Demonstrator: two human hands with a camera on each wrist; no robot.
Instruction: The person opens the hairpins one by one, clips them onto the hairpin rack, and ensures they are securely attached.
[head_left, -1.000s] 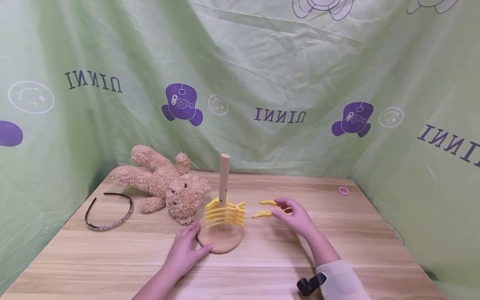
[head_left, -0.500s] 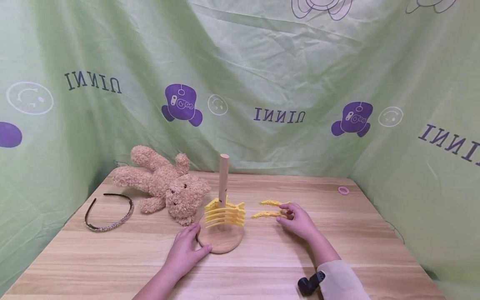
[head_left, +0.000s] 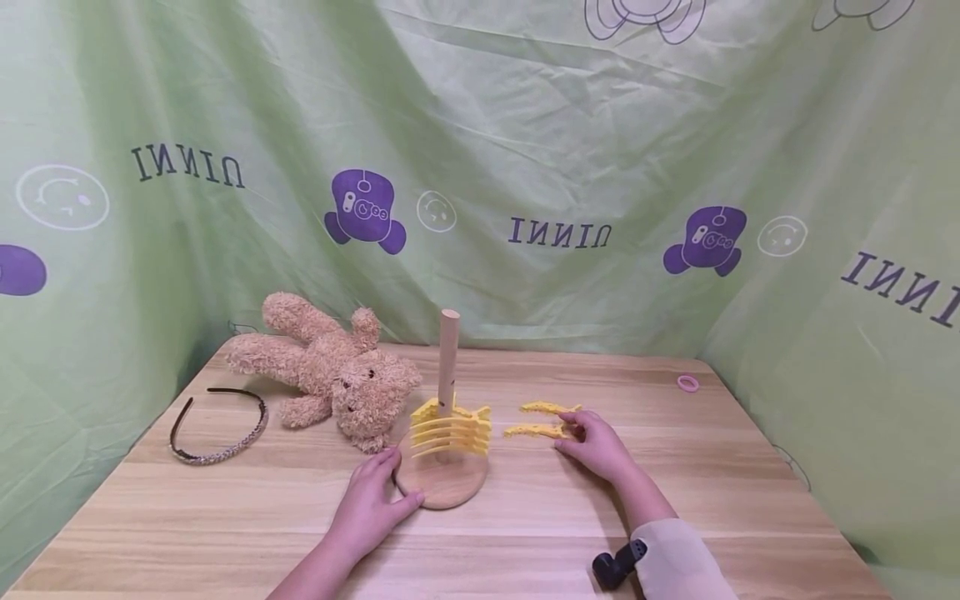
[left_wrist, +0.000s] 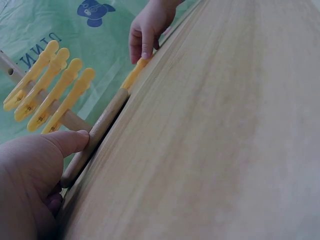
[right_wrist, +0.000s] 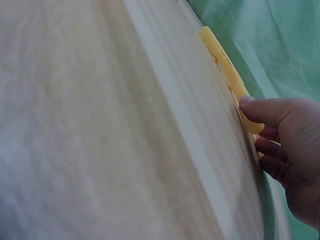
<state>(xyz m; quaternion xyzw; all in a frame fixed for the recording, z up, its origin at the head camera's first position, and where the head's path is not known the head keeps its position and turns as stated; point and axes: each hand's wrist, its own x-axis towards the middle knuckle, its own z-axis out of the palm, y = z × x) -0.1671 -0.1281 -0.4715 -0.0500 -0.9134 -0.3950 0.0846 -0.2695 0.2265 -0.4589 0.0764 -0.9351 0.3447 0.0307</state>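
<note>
A round wooden stand (head_left: 442, 487) with an upright post is in the middle of the table in the head view. My left hand (head_left: 367, 500) grips the near left edge of its base, thumb on top. Several yellow hair clips (left_wrist: 62, 92) are clamped one above another on the post's lower part. To the right of the stand, two more yellow clips lie on the table, side by side. My right hand (head_left: 597, 448) pinches the right end of the nearer clip (head_left: 528, 431) between thumb and fingers. The farther clip (head_left: 538, 407) lies just beyond my fingertips.
A brown teddy bear (head_left: 315, 367) lies on its back at the far left. Near it is a dark headband (head_left: 225, 452) with a glittery side. A pink ring (head_left: 687, 383) lies at the far right. Green printed cloth (head_left: 480, 150) encloses the table's back and sides.
My right hand has moved slightly to the right and down along the clips, its fingers coming together on the nearer clip's end. The left hand and stand stay put.
</note>
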